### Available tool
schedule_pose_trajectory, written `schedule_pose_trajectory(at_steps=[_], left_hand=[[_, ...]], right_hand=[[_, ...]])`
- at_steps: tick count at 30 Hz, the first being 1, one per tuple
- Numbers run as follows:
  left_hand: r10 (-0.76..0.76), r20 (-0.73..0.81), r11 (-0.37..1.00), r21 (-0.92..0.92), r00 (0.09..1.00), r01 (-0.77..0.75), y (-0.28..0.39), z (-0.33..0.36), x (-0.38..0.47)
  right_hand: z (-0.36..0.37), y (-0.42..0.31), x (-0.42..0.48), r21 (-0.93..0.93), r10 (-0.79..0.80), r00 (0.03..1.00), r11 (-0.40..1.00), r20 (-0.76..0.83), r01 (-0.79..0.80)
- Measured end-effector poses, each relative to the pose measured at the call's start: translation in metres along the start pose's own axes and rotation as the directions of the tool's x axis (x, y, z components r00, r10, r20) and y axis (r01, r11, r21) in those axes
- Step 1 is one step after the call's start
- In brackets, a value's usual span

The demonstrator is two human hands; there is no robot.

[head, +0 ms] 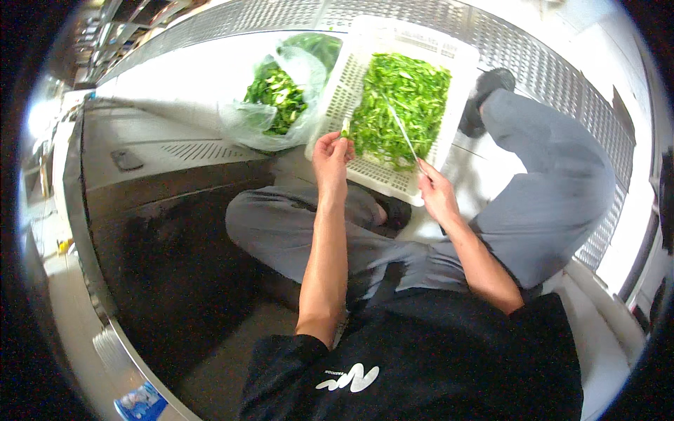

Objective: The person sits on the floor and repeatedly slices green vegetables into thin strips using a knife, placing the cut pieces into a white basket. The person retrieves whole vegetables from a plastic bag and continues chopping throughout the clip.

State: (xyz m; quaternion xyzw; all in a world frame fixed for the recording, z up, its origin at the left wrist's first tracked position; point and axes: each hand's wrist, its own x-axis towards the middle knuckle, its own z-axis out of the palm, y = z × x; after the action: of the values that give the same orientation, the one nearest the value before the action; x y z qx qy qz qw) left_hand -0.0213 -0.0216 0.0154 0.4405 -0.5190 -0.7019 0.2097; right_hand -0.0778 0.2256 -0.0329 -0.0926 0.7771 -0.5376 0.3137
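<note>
Between the thumb and fingers of my left hand (333,152) is a short green vegetable piece (345,128) with a pale end, held over the near left edge of the basket. My right hand (436,190) grips a thin-bladed knife (401,126), its blade pointing away from me above the cut greens. A white plastic perforated basket (331,100) stands before me, with a thick layer of cut green vegetables (408,100) in it. Left of it sits a translucent plastic bag (247,118), its mouth spread around more leafy greens (276,94).
Behind the bag and basket runs a perforated metal grating (532,52). A slotted floor drain (202,151) and a dark flat object (127,160) lie to the left. My bent legs (547,152) flank the basket. A dark-sided counter (174,263) fills the lower left.
</note>
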Motion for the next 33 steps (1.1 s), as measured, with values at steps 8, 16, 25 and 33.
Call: schedule_pose_trajectory(at_steps=[8, 16, 25, 33], left_hand=[[0.273, -0.229, 0.954, -0.059, 0.934, -0.293, 0.086, -0.047, 0.091], [0.292, -0.207, 0.952, 0.159, 0.934, -0.263, 0.114, -0.093, 0.228], [0.078, 0.035, 0.186, 0.981, 0.996, -0.049, -0.008, -0.116, 0.295], [0.013, 0.278, 0.043, 0.959, 0.96, -0.279, -0.006, -0.132, 0.306]], right_hand=[[0.007, -0.006, 0.002, 0.007, 0.189, 0.98, 0.982, 0.057, -0.19], [0.011, 0.009, 0.014, 0.03, 0.238, 0.97, 0.97, 0.046, -0.239], [0.014, -0.009, 0.025, -0.084, 0.331, 0.942, 0.941, 0.049, -0.327], [0.015, -0.003, 0.025, -0.146, 0.302, 0.952, 0.945, 0.043, -0.293]])
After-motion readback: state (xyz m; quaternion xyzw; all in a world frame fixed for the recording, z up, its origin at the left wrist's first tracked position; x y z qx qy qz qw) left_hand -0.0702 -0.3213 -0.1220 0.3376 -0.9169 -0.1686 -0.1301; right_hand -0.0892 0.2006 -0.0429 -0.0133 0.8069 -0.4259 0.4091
